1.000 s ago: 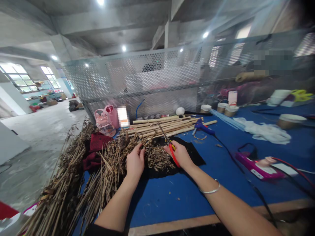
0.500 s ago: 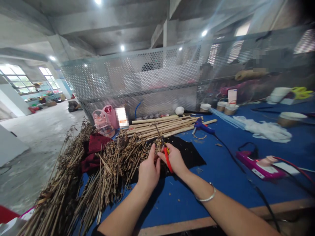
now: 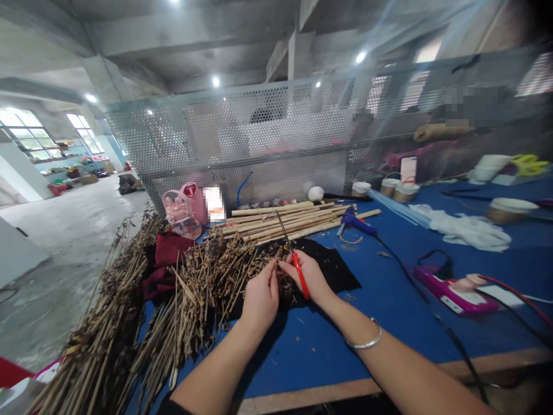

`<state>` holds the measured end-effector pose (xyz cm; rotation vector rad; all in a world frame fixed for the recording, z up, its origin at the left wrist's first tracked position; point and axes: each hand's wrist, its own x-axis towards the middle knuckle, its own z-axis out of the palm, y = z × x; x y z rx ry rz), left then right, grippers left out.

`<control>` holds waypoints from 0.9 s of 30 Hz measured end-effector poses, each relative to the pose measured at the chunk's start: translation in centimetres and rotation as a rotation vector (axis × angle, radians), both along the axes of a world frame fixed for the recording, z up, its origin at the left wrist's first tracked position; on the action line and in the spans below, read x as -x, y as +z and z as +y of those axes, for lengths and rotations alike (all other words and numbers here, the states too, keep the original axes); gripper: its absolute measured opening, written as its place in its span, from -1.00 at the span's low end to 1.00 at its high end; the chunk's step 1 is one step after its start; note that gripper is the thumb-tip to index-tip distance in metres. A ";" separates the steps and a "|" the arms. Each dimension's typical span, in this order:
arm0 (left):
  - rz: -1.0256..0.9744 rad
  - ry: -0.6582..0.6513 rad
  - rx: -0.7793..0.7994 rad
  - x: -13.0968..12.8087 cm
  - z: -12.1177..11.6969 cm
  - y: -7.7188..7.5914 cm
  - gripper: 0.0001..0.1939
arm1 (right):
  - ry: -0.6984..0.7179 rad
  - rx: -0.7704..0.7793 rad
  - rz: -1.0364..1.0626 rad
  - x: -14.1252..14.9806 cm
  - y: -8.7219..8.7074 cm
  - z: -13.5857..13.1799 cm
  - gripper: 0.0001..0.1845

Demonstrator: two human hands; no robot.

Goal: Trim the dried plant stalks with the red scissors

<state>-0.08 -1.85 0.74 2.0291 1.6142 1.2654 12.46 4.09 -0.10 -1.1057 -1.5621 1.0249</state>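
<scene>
Red-handled scissors (image 3: 300,278) are held in my right hand (image 3: 317,281), their blades pointing up and away from me. The thumb and forefinger of that hand come close to the fingertips of my left hand (image 3: 260,293). My left hand is closed in a pinch; what sits between its fingers is too small or hidden to name. Both hands are over a black cloth (image 3: 334,266) strewn with dry plant bits. Left of them lies a thick heap of dried plant stems (image 3: 203,276) with brown, crumpled heads.
Pale wooden sticks (image 3: 298,222) lie behind my hands, with a blue glue gun (image 3: 358,222) at their right. A purple power strip (image 3: 453,291), white gloves (image 3: 466,227) and paper cups (image 3: 406,191) are on the right. Pink bag (image 3: 185,210) stands back left, before a perforated metal screen (image 3: 242,138).
My left forefinger, stretched upward before, has bent down into a pinch with the thumb. My right hand and the scissors have shifted slightly right and turned a little.
</scene>
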 end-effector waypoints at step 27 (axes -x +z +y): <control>-0.561 -0.046 0.159 0.3 0.6 0.1 -0.53 | 0.365 0.428 0.369 -0.3 1.5 -0.7 -0.65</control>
